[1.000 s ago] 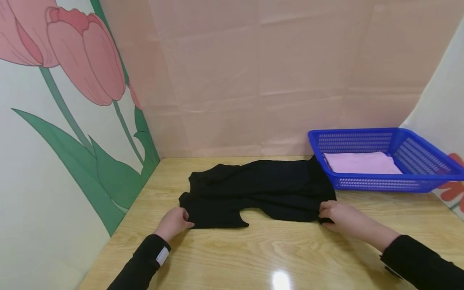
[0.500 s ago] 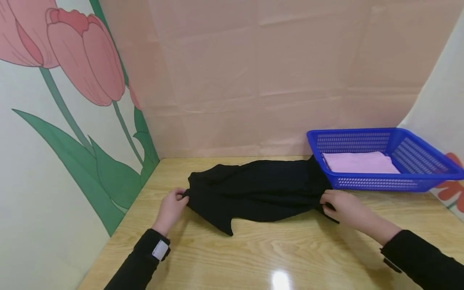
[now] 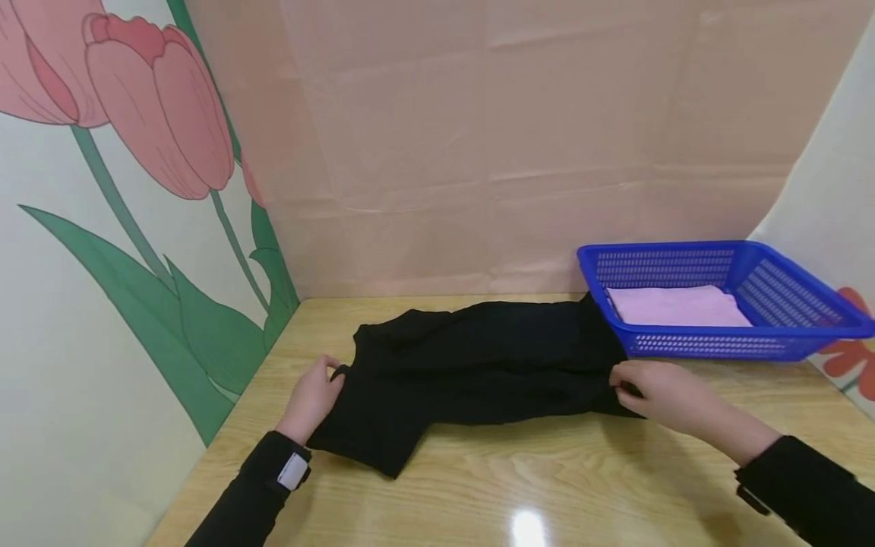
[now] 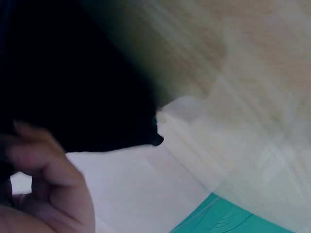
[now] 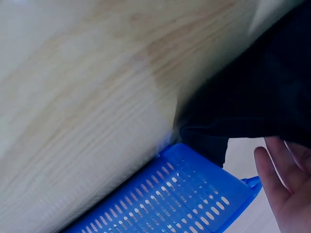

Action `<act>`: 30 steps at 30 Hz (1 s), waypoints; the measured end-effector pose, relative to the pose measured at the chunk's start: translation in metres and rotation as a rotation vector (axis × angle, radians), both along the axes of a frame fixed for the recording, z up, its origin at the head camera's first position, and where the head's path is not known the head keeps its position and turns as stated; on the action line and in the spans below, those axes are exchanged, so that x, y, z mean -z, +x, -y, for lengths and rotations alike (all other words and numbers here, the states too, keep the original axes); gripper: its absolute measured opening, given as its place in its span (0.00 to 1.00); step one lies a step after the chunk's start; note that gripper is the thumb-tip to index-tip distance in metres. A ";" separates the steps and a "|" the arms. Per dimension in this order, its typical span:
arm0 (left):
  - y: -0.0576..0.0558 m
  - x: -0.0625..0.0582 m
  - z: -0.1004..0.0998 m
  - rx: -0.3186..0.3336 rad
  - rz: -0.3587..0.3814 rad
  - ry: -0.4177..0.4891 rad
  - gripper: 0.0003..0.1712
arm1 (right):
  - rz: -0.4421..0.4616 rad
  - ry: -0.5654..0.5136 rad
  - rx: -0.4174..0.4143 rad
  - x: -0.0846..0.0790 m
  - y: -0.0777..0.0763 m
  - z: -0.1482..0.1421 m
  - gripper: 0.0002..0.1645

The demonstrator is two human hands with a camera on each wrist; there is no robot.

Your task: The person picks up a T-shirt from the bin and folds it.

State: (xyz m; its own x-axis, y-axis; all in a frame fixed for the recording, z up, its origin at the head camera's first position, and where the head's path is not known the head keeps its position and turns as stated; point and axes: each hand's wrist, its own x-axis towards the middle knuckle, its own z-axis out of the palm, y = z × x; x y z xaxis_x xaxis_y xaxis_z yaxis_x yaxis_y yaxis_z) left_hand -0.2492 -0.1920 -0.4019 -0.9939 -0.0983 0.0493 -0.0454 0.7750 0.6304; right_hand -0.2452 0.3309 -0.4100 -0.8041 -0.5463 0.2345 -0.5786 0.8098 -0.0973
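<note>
A black T-shirt (image 3: 478, 361) lies sideways across the wooden table, its neck end at the left and its hem at the right. My left hand (image 3: 313, 396) pinches the shirt near the shoulder, and a short sleeve spreads from there toward me. At the other end, my right hand (image 3: 659, 389) pinches the near corner of the hem, just in front of the blue basket. The left wrist view has dark cloth (image 4: 68, 87) hanging from the curled fingers. In the right wrist view the shirt's edge (image 5: 248, 104) passes over the fingers, partly hiding them.
The blue plastic basket (image 3: 711, 346) stands at the back right, with a folded pink cloth (image 3: 677, 306) inside. Its left corner overlaps the shirt's far hem. A pinkish sheet (image 3: 478, 152) rises behind the table, and a tulip-painted wall (image 3: 82, 319) borders the left side.
The left hand has moved from the sleeve edge up to the shoulder, then drawn slightly left and nearer, spreading the sleeve toward me. The right hand has lifted the hem corner and shifted slightly right.
</note>
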 end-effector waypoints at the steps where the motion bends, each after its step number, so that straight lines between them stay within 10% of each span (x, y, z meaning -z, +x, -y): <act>1: 0.001 0.002 0.002 0.020 0.028 -0.029 0.17 | 0.026 0.007 -0.019 0.001 0.001 0.000 0.05; 8: 0.008 0.014 0.011 0.103 0.198 -0.207 0.26 | 0.134 0.011 -0.148 0.008 0.002 -0.002 0.16; 14: 0.010 0.011 -0.004 0.071 0.043 -0.489 0.28 | 0.052 0.014 -0.128 0.011 -0.002 0.004 0.10; 18: 0.013 0.014 -0.025 0.207 -0.047 -0.605 0.28 | 0.082 0.084 -0.105 0.013 -0.002 0.013 0.12; 23: 0.015 0.023 -0.047 0.388 0.128 -0.582 0.38 | 0.307 0.141 -0.045 0.021 0.001 0.017 0.33; 30: 0.010 0.034 -0.052 0.419 0.268 -0.581 0.49 | 0.467 0.091 0.007 0.031 0.004 0.015 0.43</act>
State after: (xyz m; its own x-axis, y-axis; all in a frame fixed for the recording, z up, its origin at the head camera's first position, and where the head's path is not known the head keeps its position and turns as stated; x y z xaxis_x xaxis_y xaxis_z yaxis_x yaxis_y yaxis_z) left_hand -0.2392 -0.1395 -0.4358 -0.9278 0.2574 -0.2701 0.2312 0.9648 0.1254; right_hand -0.2407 0.3163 -0.4406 -0.8159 -0.5420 -0.2013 -0.4844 0.8309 -0.2736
